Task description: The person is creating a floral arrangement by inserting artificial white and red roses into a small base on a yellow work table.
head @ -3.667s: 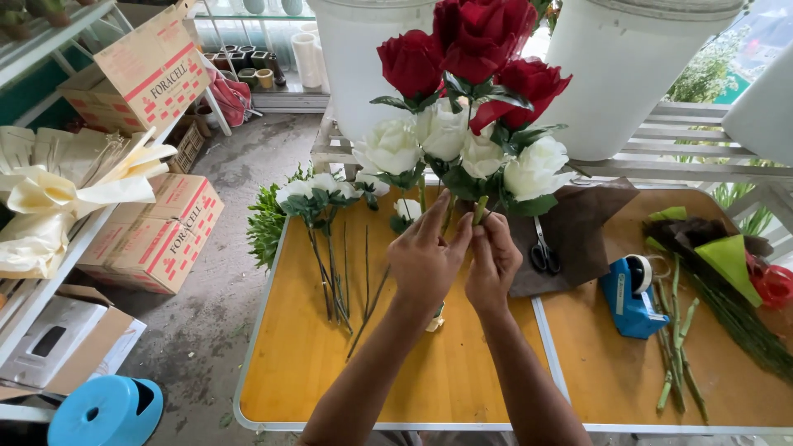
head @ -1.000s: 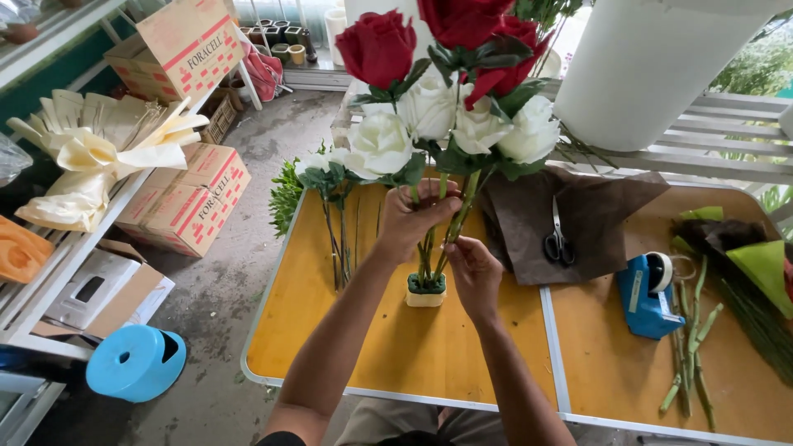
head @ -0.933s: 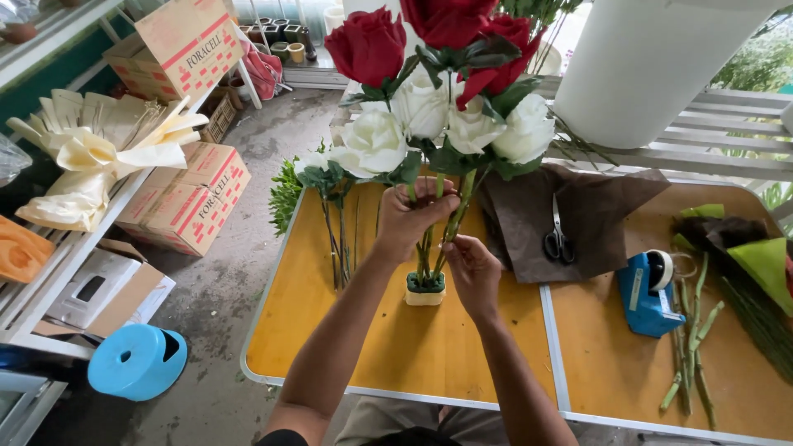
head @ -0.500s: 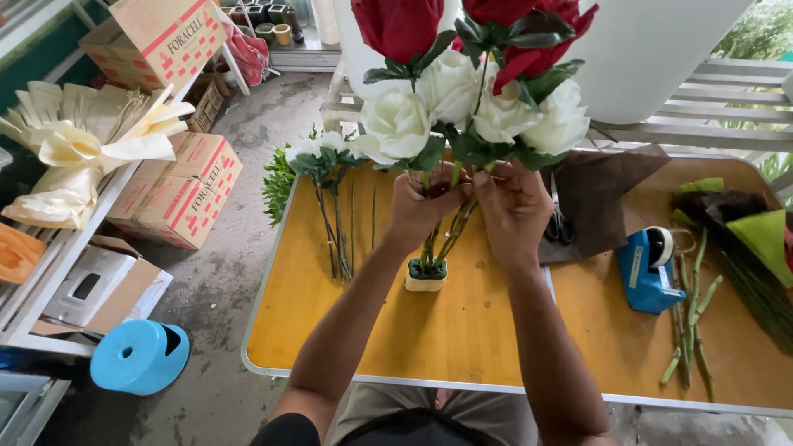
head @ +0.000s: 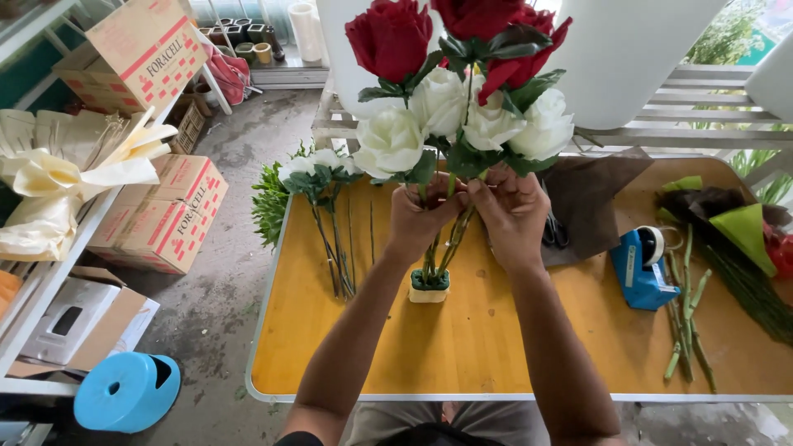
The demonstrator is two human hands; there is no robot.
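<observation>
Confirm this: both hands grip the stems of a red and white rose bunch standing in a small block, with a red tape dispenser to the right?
Not quite. The head view shows the tape dispenser is blue, not red. The left hand and right hand do grip the rose bunch standing in the small block.

— What can't be made out here?

— The topmost red roses are cut off by the upper edge. The left hand and right hand cover the stems where they gather, so the grip itself is hidden.

— Anything else?

— The scissors are mostly hidden behind the right hand. The red wrapping runs off the right edge.
</observation>
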